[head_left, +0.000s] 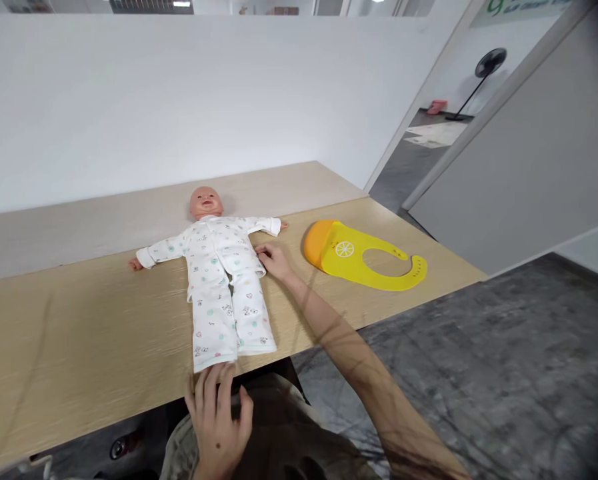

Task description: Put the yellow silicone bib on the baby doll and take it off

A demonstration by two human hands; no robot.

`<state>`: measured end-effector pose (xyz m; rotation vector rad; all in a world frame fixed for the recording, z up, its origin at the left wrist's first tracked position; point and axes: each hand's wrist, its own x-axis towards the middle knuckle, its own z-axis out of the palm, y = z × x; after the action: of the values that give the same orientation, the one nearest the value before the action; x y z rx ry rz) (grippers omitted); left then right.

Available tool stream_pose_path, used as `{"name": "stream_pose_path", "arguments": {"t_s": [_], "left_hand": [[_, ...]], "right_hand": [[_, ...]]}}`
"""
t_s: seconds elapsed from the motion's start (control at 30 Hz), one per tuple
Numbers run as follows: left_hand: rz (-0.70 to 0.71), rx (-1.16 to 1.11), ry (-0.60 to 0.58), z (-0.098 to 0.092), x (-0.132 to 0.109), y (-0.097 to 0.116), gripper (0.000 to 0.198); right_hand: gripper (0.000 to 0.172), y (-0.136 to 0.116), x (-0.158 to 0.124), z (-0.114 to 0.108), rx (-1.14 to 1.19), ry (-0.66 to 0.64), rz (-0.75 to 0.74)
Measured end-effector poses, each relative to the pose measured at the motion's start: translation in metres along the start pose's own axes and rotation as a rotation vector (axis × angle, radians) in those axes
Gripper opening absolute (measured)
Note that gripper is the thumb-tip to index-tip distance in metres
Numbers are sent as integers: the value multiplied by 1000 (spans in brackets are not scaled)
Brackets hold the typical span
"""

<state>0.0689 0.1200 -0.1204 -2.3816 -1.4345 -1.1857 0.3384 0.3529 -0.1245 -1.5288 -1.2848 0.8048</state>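
A bald baby doll (206, 200) lies on its back on the table, arms spread, its head toward the wall. It wears a white shirt (219, 247) and matching white trousers (213, 327), both printed with small figures. My right hand (275, 261) rests beside the doll's waist, its loosely bent fingertips at the side edge of the shirt; no cloth shows clearly between them. My left hand (219, 413) is at the table's front edge, palm down with fingers spread, its fingertips by the hem of one trouser leg.
A yellow bib (349, 267) with an orange pocket (317, 244) lies flat to the right of my right hand. The wooden table (79, 333) ends at a white partition (179, 100). Beyond the doorway stands a black fan (491, 63).
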Motion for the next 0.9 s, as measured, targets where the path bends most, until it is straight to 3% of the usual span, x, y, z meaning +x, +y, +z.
{"name": "stream_pose_path", "arguments": {"t_s": [0.1, 0.2, 0.4, 0.6, 0.9], "left_hand": [[108, -156, 70, -4, 11, 7, 30], [186, -241, -1, 3, 18, 17, 31], [136, -109, -59, 20, 10, 35, 36], [137, 42, -213, 23, 5, 33, 40], [156, 69, -295, 27, 2, 28, 43]], "right_hand": [[21, 0, 1, -1, 3, -2, 3], [21, 2, 2, -1, 3, -7, 2], [23, 3, 2, -2, -4, -23, -4], [19, 5, 3, -3, -3, -16, -25], [19, 1, 1, -5, -24, -39, -27]]}}
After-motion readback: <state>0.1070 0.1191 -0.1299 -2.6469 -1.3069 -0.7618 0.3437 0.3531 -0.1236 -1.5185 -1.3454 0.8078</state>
